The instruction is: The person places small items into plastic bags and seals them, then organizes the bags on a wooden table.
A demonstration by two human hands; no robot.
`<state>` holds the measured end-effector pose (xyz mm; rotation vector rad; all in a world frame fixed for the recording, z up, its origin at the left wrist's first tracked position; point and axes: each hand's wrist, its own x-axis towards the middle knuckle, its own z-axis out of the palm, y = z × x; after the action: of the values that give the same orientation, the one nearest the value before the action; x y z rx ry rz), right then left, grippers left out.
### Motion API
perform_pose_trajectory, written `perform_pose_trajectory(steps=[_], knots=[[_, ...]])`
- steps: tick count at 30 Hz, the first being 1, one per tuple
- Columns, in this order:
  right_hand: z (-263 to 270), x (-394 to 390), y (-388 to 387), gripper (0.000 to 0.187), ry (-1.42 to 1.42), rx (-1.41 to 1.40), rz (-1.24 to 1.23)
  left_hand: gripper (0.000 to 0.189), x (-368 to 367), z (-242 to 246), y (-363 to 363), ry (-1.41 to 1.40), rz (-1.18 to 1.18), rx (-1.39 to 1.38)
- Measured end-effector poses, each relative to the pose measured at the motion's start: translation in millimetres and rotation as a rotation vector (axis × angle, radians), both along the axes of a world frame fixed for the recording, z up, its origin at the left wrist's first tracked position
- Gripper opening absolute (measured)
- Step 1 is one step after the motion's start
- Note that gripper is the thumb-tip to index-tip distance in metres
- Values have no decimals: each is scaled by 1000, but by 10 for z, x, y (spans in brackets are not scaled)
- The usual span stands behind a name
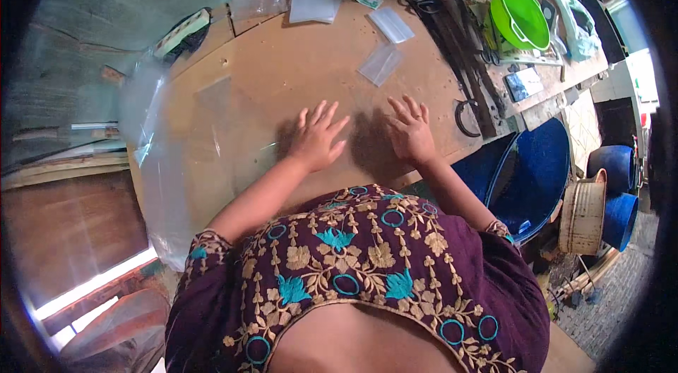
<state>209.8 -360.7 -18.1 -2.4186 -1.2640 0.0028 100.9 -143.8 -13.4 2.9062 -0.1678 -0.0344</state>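
Observation:
My left hand (pixel 318 139), fingers spread, holds nothing above the brown tabletop (pixel 296 66). To its right, my right hand (pixel 411 132) is also bare, its fingers apart, and shadows fall on the board beside both hands. A sheet of clear plastic film (pixel 175 177) covers the tabletop's left side, close to my left forearm. Beyond my right hand lie two small clear plastic bags or packs, a nearer one (pixel 380 64) and a farther one (pixel 391 25). A larger stack of clear plastic sheets or bags (pixel 317 0) rests at the far edge.
A small green-and-white paper (pixel 368 0) and scissors (pixel 424 4) lie far back. At right are a curved dark band (pixel 466 119), a phone (pixel 523 83) and a green plastic basin (pixel 516 15). Blue drums (pixel 540 177) stand below. A power strip (pixel 183 33) sits far left.

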Motion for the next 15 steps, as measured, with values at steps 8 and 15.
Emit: perform_pose_trajectory(steps=[8,15], knots=[[-195,-121,115,40,7,-54,-28,56,337,-223,-134,18,145,9],[-79,3,145,40,4,-201,-1,52,571,-78,-21,36,-6,70]])
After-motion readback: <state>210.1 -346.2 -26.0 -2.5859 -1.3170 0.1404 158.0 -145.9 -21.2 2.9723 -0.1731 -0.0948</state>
